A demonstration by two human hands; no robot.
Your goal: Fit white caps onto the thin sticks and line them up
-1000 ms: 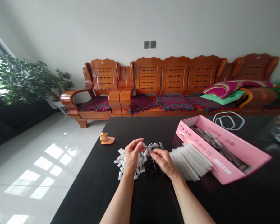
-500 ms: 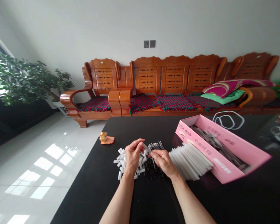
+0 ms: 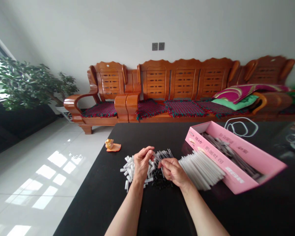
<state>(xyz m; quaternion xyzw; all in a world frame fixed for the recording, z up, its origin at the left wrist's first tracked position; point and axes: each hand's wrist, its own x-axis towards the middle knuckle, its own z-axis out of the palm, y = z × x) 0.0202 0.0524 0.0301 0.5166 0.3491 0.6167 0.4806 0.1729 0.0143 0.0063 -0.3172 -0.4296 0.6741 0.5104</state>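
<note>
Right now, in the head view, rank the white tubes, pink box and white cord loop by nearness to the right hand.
1. White tubes, just right of the right hand.
2. Pink box, farther right.
3. White cord loop, behind the box.

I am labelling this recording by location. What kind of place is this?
Most likely a home living room: a carved orange-brown wooden sofa with red-green woven cushions against the white wall, a leafy green houseplant, and a glossy black table.
</note>
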